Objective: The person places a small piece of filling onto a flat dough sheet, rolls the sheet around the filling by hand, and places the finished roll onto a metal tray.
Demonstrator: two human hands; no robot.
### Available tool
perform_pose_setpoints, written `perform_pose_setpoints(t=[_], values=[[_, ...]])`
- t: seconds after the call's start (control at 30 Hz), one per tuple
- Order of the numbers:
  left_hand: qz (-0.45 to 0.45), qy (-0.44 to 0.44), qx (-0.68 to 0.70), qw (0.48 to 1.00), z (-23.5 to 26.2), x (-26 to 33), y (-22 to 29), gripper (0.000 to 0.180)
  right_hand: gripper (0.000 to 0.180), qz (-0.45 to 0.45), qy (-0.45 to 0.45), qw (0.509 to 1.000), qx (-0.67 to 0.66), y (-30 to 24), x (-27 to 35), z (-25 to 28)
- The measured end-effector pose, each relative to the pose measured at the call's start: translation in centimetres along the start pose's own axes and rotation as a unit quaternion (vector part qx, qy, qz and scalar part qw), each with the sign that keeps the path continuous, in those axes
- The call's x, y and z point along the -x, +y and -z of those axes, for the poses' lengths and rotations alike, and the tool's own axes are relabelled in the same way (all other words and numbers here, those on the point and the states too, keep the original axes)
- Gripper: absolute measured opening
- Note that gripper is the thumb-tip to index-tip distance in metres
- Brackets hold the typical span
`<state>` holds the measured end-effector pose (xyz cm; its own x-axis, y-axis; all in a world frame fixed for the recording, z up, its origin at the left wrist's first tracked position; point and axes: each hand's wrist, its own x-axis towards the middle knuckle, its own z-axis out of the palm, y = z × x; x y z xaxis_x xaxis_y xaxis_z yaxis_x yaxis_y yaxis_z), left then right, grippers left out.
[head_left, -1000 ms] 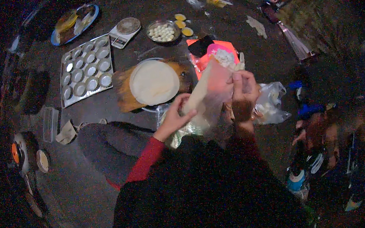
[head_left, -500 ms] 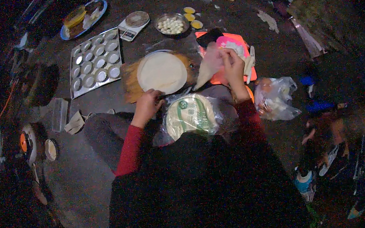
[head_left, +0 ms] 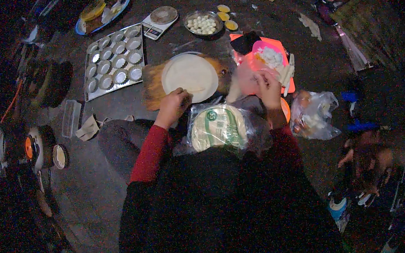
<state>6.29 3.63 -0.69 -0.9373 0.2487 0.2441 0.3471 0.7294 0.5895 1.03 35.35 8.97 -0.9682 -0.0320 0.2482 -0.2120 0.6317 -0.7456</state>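
A pale round tortilla (head_left: 189, 75) lies flat on a wooden board (head_left: 151, 85) on the dark floor in front of me. My left hand (head_left: 173, 106) rests with curled fingers on its near edge. My right hand (head_left: 268, 86) is raised beside an orange cutting board (head_left: 245, 60) and grips a floppy pale sheet (head_left: 241, 84), probably another tortilla. A clear bag of stacked tortillas (head_left: 219, 127) sits in my lap between my forearms.
A metal muffin tray (head_left: 113, 62) lies left of the board. Behind are a kitchen scale (head_left: 160, 20), a bowl of small white balls (head_left: 202, 24), yellow discs (head_left: 225, 16) and a blue plate (head_left: 102, 9). A crumpled plastic bag (head_left: 312, 114) sits at right.
Both hands were raised, holding a pale sheet over the bag. My left hand has dropped to the tortilla on the board, and my right hand has moved toward the orange board with the sheet.
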Motion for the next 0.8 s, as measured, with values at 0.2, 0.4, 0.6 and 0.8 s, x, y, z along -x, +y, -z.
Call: perform_pose_setpoints(t=[0.2, 0.4, 0.6, 0.8], values=[[-0.007, 0.006, 0.002, 1.000, -0.2, 0.0, -0.1, 0.018, 0.028, -0.072, 0.036, 0.985, 0.153, 0.5, 0.8, -1.0], [-0.018, 0.013, 0.000, 1.000, 0.1, -0.2, 0.4, 0.016, 0.033, 0.211, -0.082, 0.961, 0.157, -4.3, 2.5, -7.7], [0.006, 0.024, 0.009, 1.000, 1.0, -0.5, 1.2, 0.016, 0.015, 0.242, -0.187, 0.936, 0.174, -1.3, 1.5, -11.4], [-0.027, 0.073, 0.039, 0.996, 0.9, -0.5, -0.4, 0.014, 0.018, 0.186, -0.198, 0.956, 0.109, 0.0, 0.5, -12.4]])
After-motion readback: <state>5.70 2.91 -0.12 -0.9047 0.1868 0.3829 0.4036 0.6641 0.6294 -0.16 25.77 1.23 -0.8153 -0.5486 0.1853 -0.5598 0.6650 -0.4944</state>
